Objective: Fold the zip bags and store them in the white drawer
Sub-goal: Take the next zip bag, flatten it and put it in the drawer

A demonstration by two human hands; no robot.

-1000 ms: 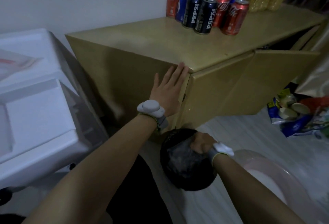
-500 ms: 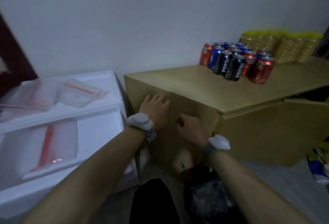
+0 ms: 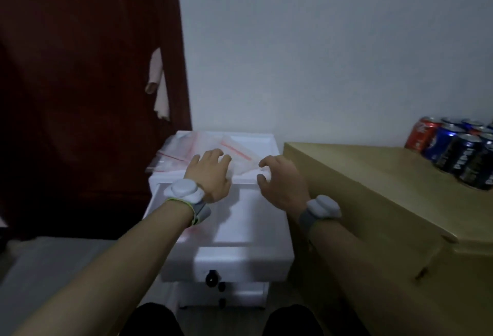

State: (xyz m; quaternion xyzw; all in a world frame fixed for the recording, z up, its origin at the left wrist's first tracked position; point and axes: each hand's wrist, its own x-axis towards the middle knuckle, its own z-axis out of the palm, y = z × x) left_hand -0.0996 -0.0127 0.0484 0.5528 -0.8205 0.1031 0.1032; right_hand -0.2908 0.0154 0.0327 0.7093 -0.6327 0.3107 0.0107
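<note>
Several clear zip bags [image 3: 186,146] with red seal strips lie spread on top of a white drawer unit [image 3: 261,140]. Its top drawer [image 3: 240,263] is pulled out toward me, and a dark knob shows on its front. My left hand [image 3: 210,173] hovers over the front edge of the unit's top, fingers spread, at the near edge of the bags. My right hand [image 3: 282,181] is beside it with fingers curled apart, close to a bag [image 3: 245,159] near the right front corner. Neither hand grips anything that I can see.
A tan wooden cabinet [image 3: 373,191] stands right against the drawer unit, with soda cans [image 3: 458,148] on its far right. A dark red door [image 3: 88,82] fills the left. A white wall is behind. My knees show at the bottom.
The view swung left from the cabinet to the drawer unit. Both hands left the cabinet side and now reach over the open drawer toward the zip bags.
</note>
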